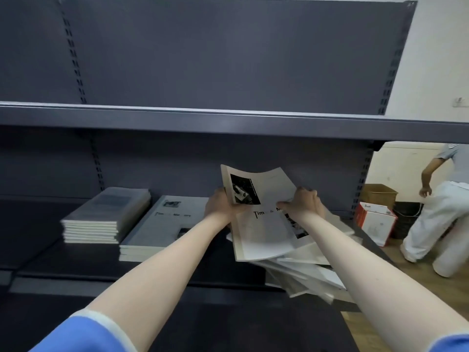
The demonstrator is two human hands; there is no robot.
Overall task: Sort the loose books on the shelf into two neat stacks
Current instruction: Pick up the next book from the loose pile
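A white book (261, 229) with black photos and a "Tim" title is tilted up above the dark shelf (76, 262). My left hand (219, 207) grips its left edge and my right hand (302, 203) pinches its upper right part. Under it lies a messy pile of loose white books (309, 273) spilling toward the shelf's right front edge. Two neat stacks stand to the left: a taller grey-covered stack (106, 215) and a lower stack (162, 224) topped by the same white cover.
An upper shelf board (228, 123) overhangs the working shelf. To the right, past the shelf end, a person (441, 207) in white trousers stands on the wood floor beside a white-and-red box (375, 222), a cardboard box (378, 194) and a dark bin (406, 217).
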